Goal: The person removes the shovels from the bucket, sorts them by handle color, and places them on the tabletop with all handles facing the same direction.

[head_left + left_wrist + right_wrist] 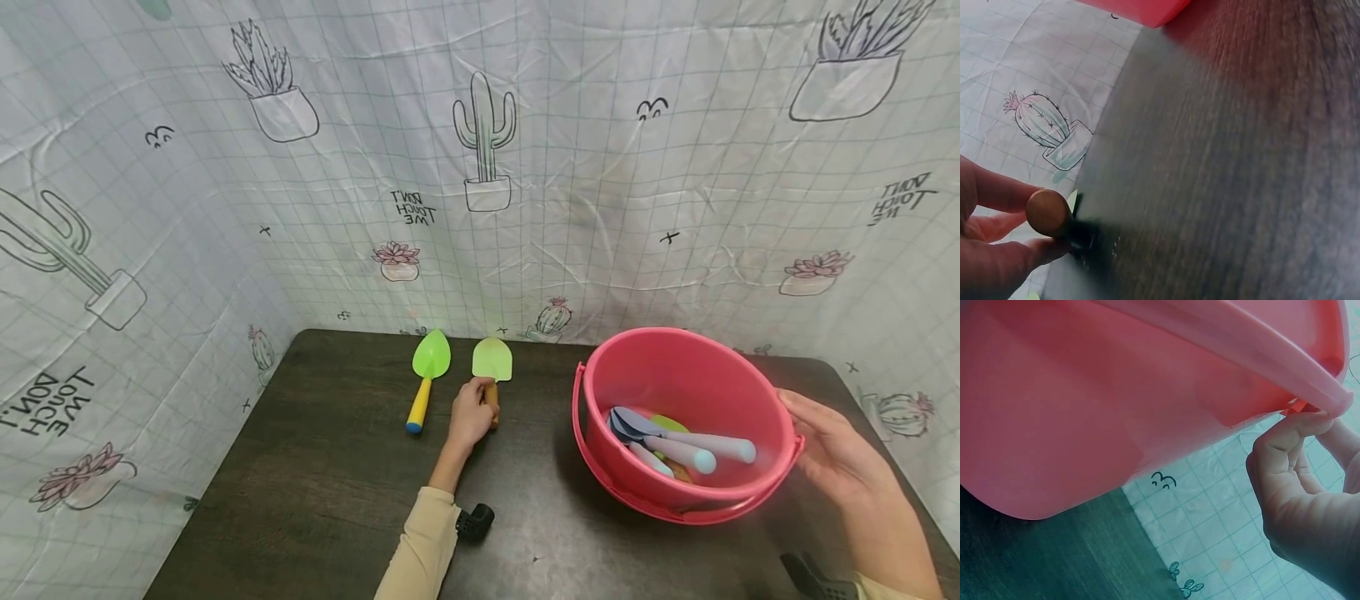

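Note:
My left hand [471, 412] pinches the brown wooden handle of a small hand shovel [492, 360] with a pale green, square-shouldered blade. In the left wrist view, the round end of the shovel's handle [1049, 213] sits between thumb and fingers. Over on the right, my right hand [840, 458] grips the rim of a red bucket [682, 367] where the bail handle joins it. The bucket leans a little toward me. Inside lie several small garden tools [686, 450] with grey heads and pale handles; something green is partly hidden under them.
A bright green trowel [431, 358] with a yellow, blue-tipped handle lies left of the left hand. Everything stands on a dark wooden table [300, 467]. A cactus-print cloth [585, 208] hangs along the table's back and both sides.

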`<state>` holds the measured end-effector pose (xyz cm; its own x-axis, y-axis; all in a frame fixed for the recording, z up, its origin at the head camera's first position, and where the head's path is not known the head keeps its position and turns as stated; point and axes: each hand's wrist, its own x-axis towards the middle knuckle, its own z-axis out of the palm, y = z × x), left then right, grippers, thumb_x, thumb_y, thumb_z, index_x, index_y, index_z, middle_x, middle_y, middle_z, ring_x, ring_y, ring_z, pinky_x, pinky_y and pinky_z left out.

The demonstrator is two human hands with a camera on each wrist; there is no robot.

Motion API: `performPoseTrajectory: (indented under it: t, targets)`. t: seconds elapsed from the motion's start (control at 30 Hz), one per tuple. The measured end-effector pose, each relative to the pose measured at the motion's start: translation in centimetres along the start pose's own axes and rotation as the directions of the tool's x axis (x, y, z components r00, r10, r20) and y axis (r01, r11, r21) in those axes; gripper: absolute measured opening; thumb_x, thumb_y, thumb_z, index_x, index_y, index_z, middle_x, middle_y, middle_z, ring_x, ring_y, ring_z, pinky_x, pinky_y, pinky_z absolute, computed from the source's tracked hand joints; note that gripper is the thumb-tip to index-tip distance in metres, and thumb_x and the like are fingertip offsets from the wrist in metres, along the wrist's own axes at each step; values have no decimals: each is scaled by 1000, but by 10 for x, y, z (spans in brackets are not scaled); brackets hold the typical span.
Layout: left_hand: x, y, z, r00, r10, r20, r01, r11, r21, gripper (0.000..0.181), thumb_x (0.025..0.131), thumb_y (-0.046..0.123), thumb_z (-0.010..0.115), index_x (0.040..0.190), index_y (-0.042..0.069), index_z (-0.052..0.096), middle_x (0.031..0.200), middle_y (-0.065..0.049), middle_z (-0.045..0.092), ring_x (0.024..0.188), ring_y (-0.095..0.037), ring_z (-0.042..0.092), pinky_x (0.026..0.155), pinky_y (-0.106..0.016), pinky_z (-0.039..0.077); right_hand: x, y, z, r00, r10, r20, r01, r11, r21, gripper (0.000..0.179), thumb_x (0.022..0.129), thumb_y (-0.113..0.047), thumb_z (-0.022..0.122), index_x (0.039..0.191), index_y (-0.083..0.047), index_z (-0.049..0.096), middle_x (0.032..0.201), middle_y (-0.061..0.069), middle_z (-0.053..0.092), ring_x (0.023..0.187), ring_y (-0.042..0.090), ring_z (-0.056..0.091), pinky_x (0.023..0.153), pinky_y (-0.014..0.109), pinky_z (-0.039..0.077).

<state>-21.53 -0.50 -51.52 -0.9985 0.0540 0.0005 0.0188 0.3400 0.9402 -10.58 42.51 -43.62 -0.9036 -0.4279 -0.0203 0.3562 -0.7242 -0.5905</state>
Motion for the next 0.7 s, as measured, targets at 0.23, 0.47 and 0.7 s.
performPoseTrajectory:
  t: [0.23, 0.47, 0.7]
  targets:
    - [0, -1, 1, 999, 28, -38, -26, 998, 56, 41, 74, -12, 63, 115, -4, 62, 113, -21, 55, 108, -36, 56, 90, -46, 48, 1, 0, -2, 998, 20, 67, -21, 999, 26, 56, 106, -15, 10, 127, -3, 60, 120, 14, 64, 111, 25, 62, 90, 37, 48]
    - [-2, 4, 0, 996, 45, -71, -37, 994, 104, 36, 81, -4, 61, 117, -3, 61, 117, -20, 53, 105, -36, 55, 87, -47, 48, 0, 1, -2, 999, 20, 31, -22, 999, 41, 53, 106, -16, 14, 126, -4, 61, 120, 12, 65, 112, 25, 62, 92, 36, 46]
    - [-7, 31, -5, 992, 74, -103, -66, 995, 79, 32, 93, 6, 52, 124, 0, 58, 130, -17, 48, 102, -36, 55, 89, -47, 45, 0, 1, -1, 999, 13, 30, -15, 999, 38, 54, 106, -15, 13, 125, -3, 62, 119, 13, 65, 110, 24, 62, 91, 36, 47]
